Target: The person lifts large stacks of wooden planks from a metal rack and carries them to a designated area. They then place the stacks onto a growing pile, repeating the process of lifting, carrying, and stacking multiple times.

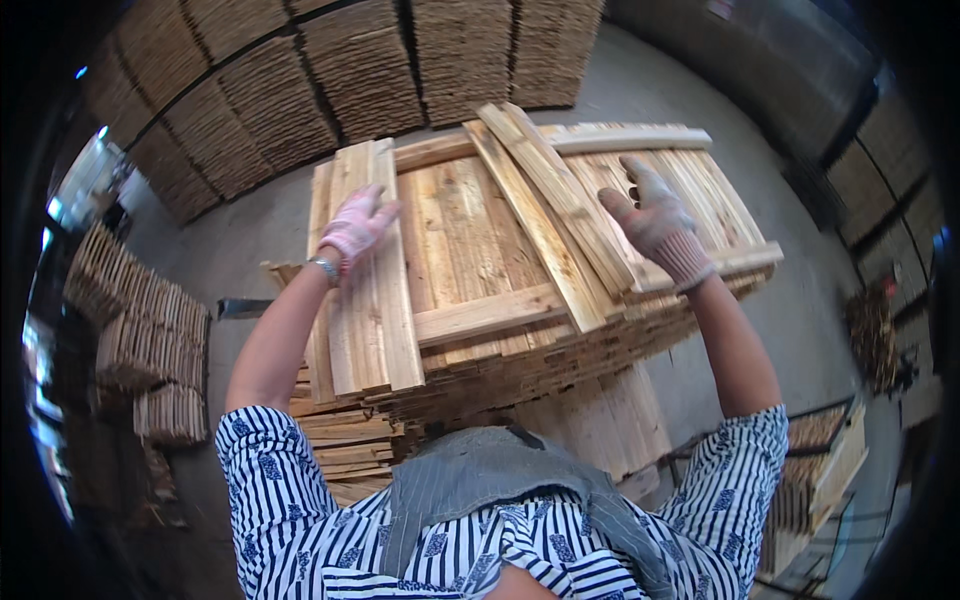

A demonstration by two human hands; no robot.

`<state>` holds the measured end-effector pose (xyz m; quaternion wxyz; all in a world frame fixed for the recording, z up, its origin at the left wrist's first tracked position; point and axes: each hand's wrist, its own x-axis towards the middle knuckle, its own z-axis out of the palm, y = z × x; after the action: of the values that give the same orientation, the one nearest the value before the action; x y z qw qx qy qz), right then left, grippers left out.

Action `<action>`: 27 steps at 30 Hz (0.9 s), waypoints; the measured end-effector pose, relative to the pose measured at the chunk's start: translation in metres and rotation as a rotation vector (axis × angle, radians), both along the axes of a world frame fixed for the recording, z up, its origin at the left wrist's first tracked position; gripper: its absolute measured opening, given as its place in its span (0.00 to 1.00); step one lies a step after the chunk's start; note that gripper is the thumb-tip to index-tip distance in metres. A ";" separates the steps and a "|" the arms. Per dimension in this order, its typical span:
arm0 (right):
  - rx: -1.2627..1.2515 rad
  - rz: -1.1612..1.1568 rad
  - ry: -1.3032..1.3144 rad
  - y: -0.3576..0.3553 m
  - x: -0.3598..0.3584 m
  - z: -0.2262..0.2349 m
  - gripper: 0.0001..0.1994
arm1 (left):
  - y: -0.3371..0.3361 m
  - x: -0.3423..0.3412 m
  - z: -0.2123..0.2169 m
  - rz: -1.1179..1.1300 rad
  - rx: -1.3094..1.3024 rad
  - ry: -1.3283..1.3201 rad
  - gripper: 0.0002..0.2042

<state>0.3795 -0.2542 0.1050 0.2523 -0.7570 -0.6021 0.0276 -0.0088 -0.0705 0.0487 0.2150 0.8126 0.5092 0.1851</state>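
My left hand (360, 226), in a pinkish work glove, rests with its fingers stretched out on several pale wooden boards (372, 335) lying side by side at the left of a stack of boards (500, 368). It grips nothing that I can see. My right hand (658, 222), in a soiled glove with a pink cuff, is over the right part of the stack, thumb and fingers apart and holding nothing. Between my hands, a few loose boards (553, 190) slant across the top layer. A crosswise wooden strip (490, 316) lies along the near side.
Tall stacks of boards (360, 70) line the far side. Smaller board piles (150, 340) stand on the floor at the left. Close to my body are short wood pieces (345, 440) and lower planks (600, 420). More wood (815, 450) is in a rack at the near right.
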 end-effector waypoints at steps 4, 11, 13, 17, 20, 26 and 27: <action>-0.213 0.000 -0.087 0.069 0.008 -0.031 0.49 | -0.065 0.074 0.045 -0.161 -0.227 -0.316 0.36; -0.335 0.017 0.252 0.082 0.013 -0.056 0.51 | -0.056 0.220 -0.013 -0.130 -0.774 -0.408 0.23; -0.316 0.100 0.367 0.104 0.016 -0.065 0.49 | -0.012 0.244 -0.085 -0.217 -0.395 -0.154 0.16; -0.380 0.240 0.706 0.102 -0.004 -0.045 0.44 | 0.032 0.223 -0.152 -0.198 -0.172 0.010 0.09; -0.426 0.143 0.585 0.116 0.043 -0.071 0.37 | -0.010 0.191 -0.088 -0.166 -0.471 -0.423 0.11; -0.493 0.058 0.554 0.101 0.072 -0.060 0.17 | -0.105 0.048 0.083 -0.097 -0.859 -1.277 0.18; -0.475 0.028 0.618 0.100 0.086 -0.069 0.15 | -0.108 0.016 0.095 -0.099 -0.780 -1.249 0.20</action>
<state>0.4659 -0.1538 0.0360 0.2394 -0.7420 -0.4848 0.3965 0.0069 -0.1780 0.1437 0.7462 0.4425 0.2834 0.4087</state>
